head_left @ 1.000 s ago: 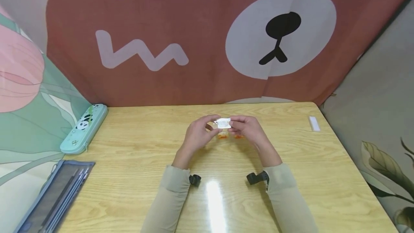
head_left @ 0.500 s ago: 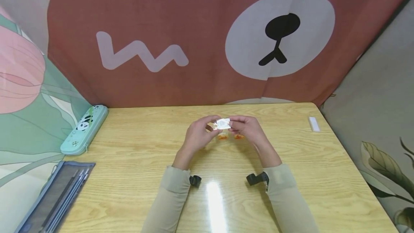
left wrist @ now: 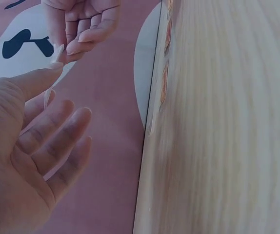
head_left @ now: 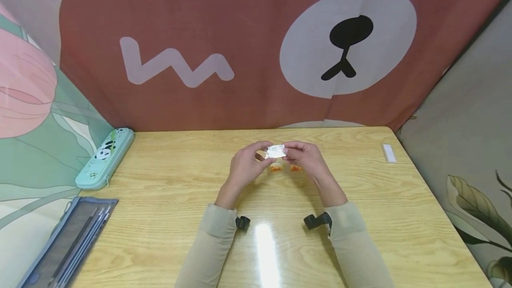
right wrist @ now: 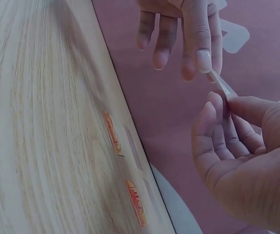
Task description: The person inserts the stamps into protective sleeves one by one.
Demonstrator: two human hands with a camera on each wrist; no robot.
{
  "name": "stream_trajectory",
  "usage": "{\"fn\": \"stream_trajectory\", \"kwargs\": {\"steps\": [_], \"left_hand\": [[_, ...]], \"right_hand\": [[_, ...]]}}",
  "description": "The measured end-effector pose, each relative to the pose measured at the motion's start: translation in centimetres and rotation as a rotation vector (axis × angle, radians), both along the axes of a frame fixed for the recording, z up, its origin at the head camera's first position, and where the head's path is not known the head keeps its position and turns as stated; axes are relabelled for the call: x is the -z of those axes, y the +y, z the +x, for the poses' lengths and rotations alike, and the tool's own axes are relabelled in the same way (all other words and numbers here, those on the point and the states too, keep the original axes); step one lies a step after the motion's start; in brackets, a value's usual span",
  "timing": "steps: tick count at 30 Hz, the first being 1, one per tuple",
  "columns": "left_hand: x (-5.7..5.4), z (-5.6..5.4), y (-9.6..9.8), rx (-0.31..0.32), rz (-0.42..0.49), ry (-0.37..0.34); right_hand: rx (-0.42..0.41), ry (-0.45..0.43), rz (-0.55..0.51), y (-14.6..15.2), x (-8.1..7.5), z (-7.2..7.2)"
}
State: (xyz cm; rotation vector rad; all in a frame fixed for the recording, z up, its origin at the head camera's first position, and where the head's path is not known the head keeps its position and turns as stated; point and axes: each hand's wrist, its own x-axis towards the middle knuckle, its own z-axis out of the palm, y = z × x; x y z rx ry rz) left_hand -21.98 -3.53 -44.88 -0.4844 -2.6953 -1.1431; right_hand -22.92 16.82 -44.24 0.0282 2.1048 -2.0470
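Both hands are raised over the far middle of the table with a small, flat white packet [head_left: 276, 151] stretched between them. Its left end looks clear and shiny, like thin film. My left hand [head_left: 248, 163] pinches that end between thumb and forefinger, other fingers loose. The opposite end is pinched by my right hand [head_left: 308, 159]. Edge-on, the packet [right wrist: 222, 87] appears as a thin pale strip in the right wrist view. Below the hands, two small orange-and-white pieces [right wrist: 112, 134] lie apart on the tabletop; their kind cannot be told.
A light-blue panda pencil case [head_left: 105, 159] lies at the table's left edge. Nearer is a dark mesh zip pouch [head_left: 72, 243] holding several pencils. A small white block [head_left: 389, 153] lies at the far right. A brown bear-print cloth [head_left: 256, 101] hangs behind the table.
The white packet tilts slightly between the fingers, and the shine on its clear left end shifts. Both hands keep their grip and stay almost in place.
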Motion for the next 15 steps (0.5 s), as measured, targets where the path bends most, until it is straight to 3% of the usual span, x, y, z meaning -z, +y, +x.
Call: {"fn": "stream_trajectory", "kwargs": {"steps": [15], "left_hand": [[0.05,-0.02,0.13,-0.014,-0.021,-0.003]], "right_hand": [[-0.019,-0.020,-0.030,-0.22,0.15,-0.06]]}}
